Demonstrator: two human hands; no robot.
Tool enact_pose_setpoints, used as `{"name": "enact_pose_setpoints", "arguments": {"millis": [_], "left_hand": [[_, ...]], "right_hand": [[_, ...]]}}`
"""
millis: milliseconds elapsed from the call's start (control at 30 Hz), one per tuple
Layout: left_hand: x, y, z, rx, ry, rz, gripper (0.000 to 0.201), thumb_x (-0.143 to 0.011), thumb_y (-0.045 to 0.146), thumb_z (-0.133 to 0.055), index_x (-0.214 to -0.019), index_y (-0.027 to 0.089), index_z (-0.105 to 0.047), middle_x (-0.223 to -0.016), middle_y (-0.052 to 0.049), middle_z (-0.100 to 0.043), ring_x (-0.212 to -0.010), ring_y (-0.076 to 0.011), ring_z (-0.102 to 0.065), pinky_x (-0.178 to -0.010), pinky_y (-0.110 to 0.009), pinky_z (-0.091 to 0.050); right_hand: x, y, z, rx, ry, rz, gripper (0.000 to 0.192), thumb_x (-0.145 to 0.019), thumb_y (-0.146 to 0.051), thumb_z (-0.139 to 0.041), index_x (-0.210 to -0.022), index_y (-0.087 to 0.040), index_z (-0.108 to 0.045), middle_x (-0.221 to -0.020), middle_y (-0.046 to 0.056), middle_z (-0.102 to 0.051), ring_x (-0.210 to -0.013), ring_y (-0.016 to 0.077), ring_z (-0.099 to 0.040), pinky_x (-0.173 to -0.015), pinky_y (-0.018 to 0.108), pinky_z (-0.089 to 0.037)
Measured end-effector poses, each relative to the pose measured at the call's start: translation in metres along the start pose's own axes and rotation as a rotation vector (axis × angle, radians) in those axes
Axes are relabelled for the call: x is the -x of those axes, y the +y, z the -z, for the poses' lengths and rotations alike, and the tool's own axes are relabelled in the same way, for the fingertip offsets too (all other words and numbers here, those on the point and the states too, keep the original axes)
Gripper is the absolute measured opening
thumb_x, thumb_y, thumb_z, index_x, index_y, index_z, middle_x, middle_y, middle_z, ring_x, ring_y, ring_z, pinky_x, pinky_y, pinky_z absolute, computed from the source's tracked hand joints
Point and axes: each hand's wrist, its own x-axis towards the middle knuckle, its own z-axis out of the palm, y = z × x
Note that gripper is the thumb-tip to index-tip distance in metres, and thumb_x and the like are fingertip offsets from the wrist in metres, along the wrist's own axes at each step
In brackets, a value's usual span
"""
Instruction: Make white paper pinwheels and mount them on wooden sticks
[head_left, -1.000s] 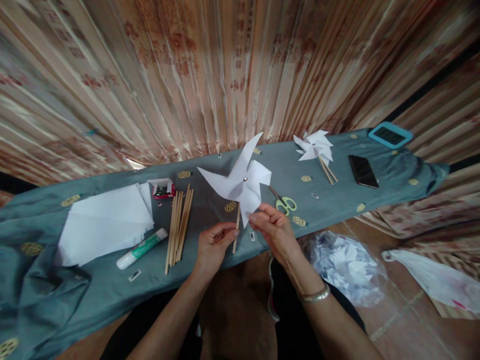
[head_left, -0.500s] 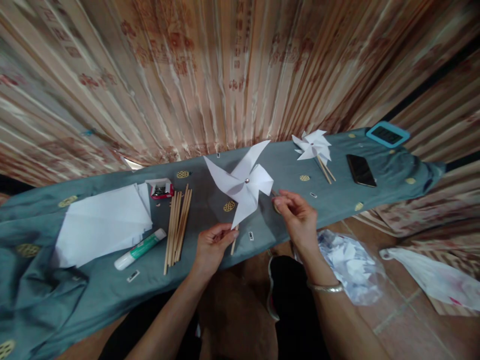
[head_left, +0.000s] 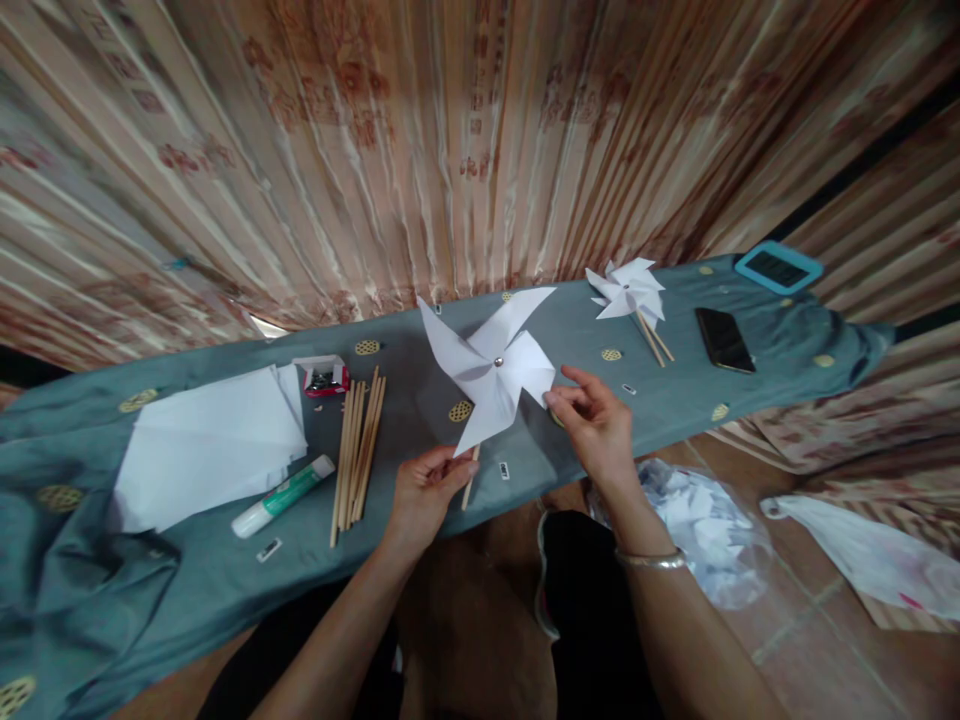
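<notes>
My left hand pinches the wooden stick of a white paper pinwheel, holding it upright over the table's front edge. A metal pin shows at the wheel's centre. My right hand is at the wheel's right blade, with its fingertips touching the blade's edge. It wears a bangle at the wrist and grips nothing firmly.
On the teal cloth lie a bundle of wooden sticks, a glue stick, white paper sheets, a small red box, finished pinwheels, a black phone and a teal-framed device. A bag of paper scraps sits on the floor.
The pinwheel has turned, its blades rotated. My right hand left the lower blade, swung right over the scissors, and now touches the right blade. My left hand stayed put.
</notes>
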Motion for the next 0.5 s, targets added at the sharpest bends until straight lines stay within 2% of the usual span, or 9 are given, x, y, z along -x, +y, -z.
{"name": "enact_pose_setpoints", "arguments": {"millis": [367,500], "left_hand": [[-0.002,-0.001,0.004,-0.069,0.055,-0.051,0.018,-0.054,0.029,-0.082,-0.068,0.018,-0.076,-0.061,0.0,-0.07,-0.057,-0.0117,-0.059,-0.059,-0.022,-0.047],[-0.003,-0.001,0.003,-0.064,0.047,-0.053,0.02,-0.054,0.031,-0.082,-0.069,0.018,-0.076,-0.062,0.0,-0.071,-0.058,-0.0121,-0.06,-0.06,-0.023,-0.048]], "right_hand": [[0.02,-0.014,-0.009,-0.228,-0.123,-0.231,0.049,-0.058,-0.038,-0.085,-0.102,-0.021,-0.068,-0.069,-0.002,-0.073,-0.064,0.0136,-0.063,-0.07,0.031,-0.05],[0.027,-0.018,-0.013,-0.29,-0.155,-0.302,0.049,-0.056,-0.038,-0.087,-0.099,-0.022,-0.068,-0.068,-0.003,-0.073,-0.06,0.0129,-0.062,-0.063,0.028,-0.049]]}}
